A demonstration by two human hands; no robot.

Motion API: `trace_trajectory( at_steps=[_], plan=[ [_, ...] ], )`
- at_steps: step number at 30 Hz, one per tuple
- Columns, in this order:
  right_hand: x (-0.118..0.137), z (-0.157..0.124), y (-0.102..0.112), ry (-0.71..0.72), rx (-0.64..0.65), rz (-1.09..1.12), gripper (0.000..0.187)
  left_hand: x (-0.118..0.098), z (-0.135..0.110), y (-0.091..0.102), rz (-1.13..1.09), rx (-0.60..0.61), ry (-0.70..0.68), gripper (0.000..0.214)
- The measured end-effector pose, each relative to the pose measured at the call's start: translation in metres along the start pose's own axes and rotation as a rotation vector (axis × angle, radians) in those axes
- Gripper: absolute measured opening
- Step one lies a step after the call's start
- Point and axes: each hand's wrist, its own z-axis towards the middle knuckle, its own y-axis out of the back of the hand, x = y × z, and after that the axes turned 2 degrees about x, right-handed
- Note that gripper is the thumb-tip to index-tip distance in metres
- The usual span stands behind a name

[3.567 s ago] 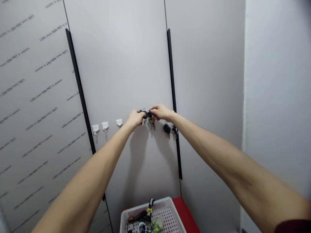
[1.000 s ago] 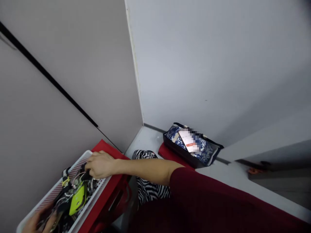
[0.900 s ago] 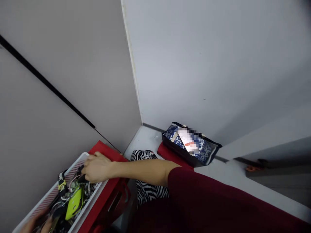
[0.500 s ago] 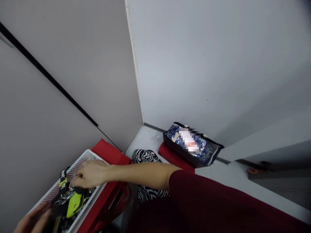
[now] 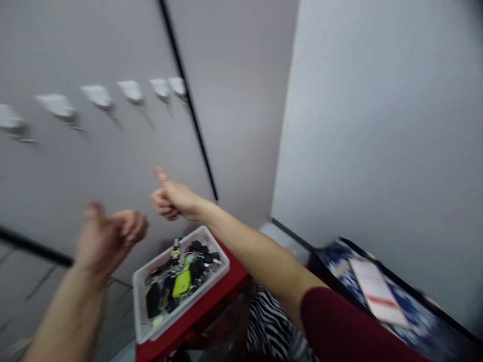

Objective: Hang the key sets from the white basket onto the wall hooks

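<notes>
Frame heavily motion-blurred. Right hand [image 5: 171, 200] is seen raised above the white basket [image 5: 140, 322], fingers curled into the palm, thumb stuck up; nothing visible in the grip. Left hand [image 5: 109, 236] is seen raised to the left of the right hand, fingers loosely bent, blurred; whether anything is held cannot be told. Key bunches [image 5: 181, 274], incl. a yellow-green fob [image 5: 181, 283], are found in the basket, below both sets of fingers and apart from them. Basket is set on a red stand [image 5: 211, 311]. Row of white wall hooks [image 5: 100, 95] is noted on the panel above the fingers. Blue patterned bag [image 5: 381, 296] lies well apart, to the right.
</notes>
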Motion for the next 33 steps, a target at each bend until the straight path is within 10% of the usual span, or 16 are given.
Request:
trace_trajectory(
  at_steps=[9,25,29,33],
  plan=[
    [0.009,0.031,-0.016,-0.057,-0.057,0.04,0.054,-0.025,0.005,0.005,-0.246,0.129,-0.116,0.058],
    [-0.022,0.041,-0.032,-0.148,-0.101,-0.064,0.054,0.009,-0.006,0.027,-0.271,0.128,-0.005,0.058],
    [-0.053,0.035,-0.027,-0.18,-0.173,-0.187,0.054,0.038,-0.012,0.023,-0.157,0.027,0.043,0.052],
    [-0.107,0.023,-0.015,-0.32,-0.417,-0.755,0.044,0.101,-0.022,0.012,0.267,-0.18,0.2,0.029]
  ],
)
